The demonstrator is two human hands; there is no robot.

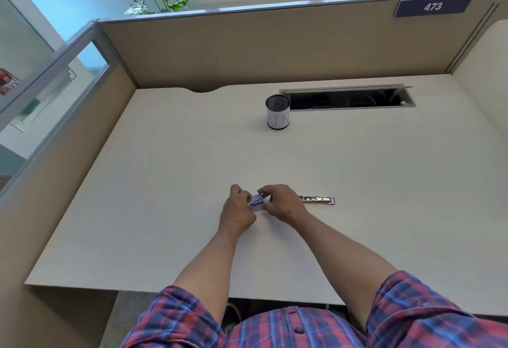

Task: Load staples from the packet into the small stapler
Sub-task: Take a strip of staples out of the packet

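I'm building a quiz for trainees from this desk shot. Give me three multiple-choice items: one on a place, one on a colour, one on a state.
1. Where does the stapler lie?
A. Just beyond the right hand
B. Inside the mesh cup
C. At the desk's left edge

2. What colour is the print on the staple packet?
A. Green
B. Blue
C. Orange

3. What is the state of the packet?
A. Lying untouched
B. In the cup
C. Held by both hands

Answers: 1 A, the metal stapler lies on the desk past the right hand. 2 B, blue print on white. 3 C, the left hand and right hand pinch it between them.
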